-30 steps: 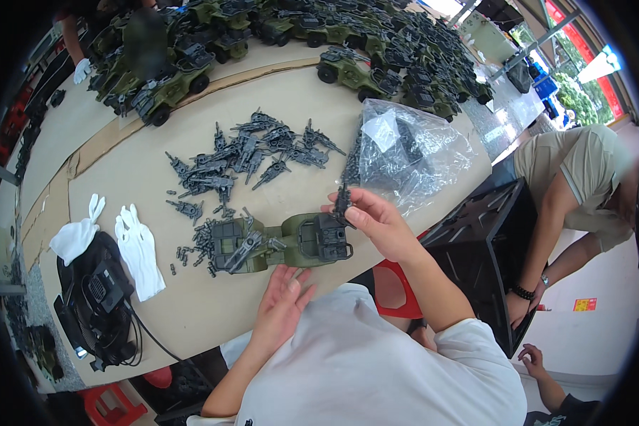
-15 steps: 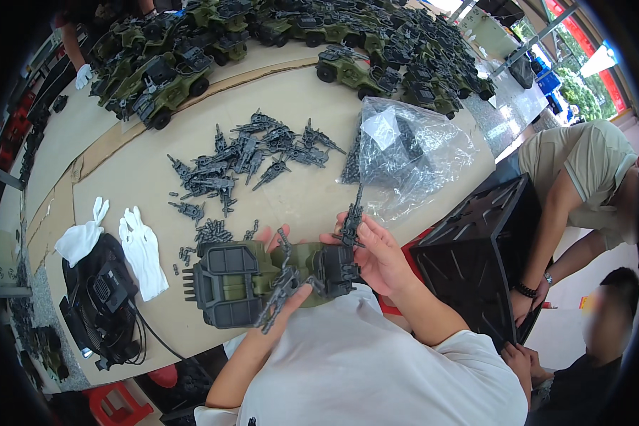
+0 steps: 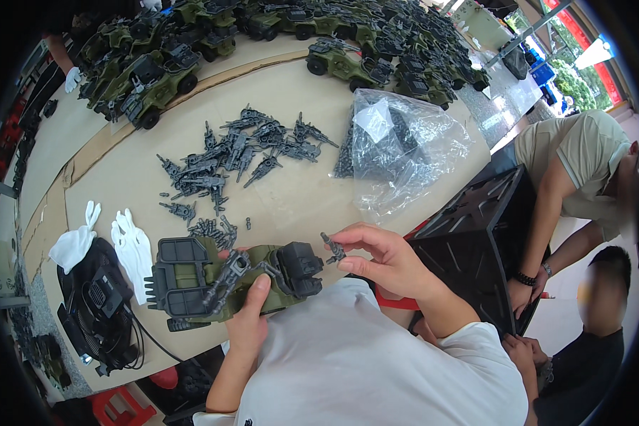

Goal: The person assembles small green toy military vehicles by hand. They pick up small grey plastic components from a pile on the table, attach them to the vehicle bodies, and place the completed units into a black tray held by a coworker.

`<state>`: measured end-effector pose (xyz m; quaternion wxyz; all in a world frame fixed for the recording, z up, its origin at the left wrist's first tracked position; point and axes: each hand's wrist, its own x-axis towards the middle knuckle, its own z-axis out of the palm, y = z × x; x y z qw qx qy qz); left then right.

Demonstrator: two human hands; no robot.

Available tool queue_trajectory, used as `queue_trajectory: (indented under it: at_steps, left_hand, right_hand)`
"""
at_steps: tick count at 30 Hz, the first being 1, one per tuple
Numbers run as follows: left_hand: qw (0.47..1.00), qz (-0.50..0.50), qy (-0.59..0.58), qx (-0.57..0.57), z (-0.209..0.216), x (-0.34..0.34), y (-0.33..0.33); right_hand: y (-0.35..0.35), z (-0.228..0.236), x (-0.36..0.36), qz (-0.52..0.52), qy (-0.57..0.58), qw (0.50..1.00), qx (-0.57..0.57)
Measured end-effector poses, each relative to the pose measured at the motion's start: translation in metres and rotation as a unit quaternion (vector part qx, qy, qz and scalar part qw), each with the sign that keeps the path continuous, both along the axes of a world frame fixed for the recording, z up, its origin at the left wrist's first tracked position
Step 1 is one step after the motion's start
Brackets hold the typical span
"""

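My left hand (image 3: 247,323) is closed round an olive-green and black toy vehicle (image 3: 266,264), thumb on top, holding it above the near edge of the table. A dark grey toy gun (image 3: 226,282) lies across the vehicle's middle. Thumb and fingers of my right hand (image 3: 387,261) pinch a small dark grey toy gun part (image 3: 333,248) just right of the vehicle's black end, apart from it. Beyond the vehicle lie a loose pile of toy guns (image 3: 238,153) and a heap of tiny grey pieces (image 3: 209,231).
A clear plastic bag (image 3: 412,160) with dark parts sits right of the pile. Many toy vehicles (image 3: 156,82) crowd the far side. White gloves (image 3: 131,245) and a black fan-like device (image 3: 96,302) lie left. At right, a person's hands (image 3: 524,295) touch a black crate (image 3: 468,245).
The toy vehicle has shifted left in my left hand. My right hand has come away from its black end, and the part between its fingers now shows at a different angle, looking shorter.
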<state>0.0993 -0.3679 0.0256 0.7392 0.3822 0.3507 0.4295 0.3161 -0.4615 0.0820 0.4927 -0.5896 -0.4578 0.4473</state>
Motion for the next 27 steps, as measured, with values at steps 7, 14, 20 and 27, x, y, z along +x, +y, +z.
queue_trajectory:
  at_steps: [7, 14, 20, 27]
  left_hand:
    - [0.997, -0.022, 0.064, 0.042, -0.009, -0.004, 0.0]
    - [0.98, -0.021, 0.118, 0.157, 0.011, 0.002, -0.002]
    - [0.933, -0.084, 0.169, 0.305, 0.005, -0.001, 0.007]
    - [0.961, -0.115, 0.123, 0.217, 0.018, -0.004, 0.001]
  right_hand:
    - [0.003, 0.002, 0.0, 0.023, -0.065, 0.998, -0.007]
    - [0.003, -0.005, -0.006, 0.022, -0.195, 0.979, 0.051]
    - [-0.002, -0.015, -0.007, -0.004, -0.143, 0.989, 0.044]
    - [-0.001, -0.003, 0.009, 0.04, -0.115, 0.993, -0.002]
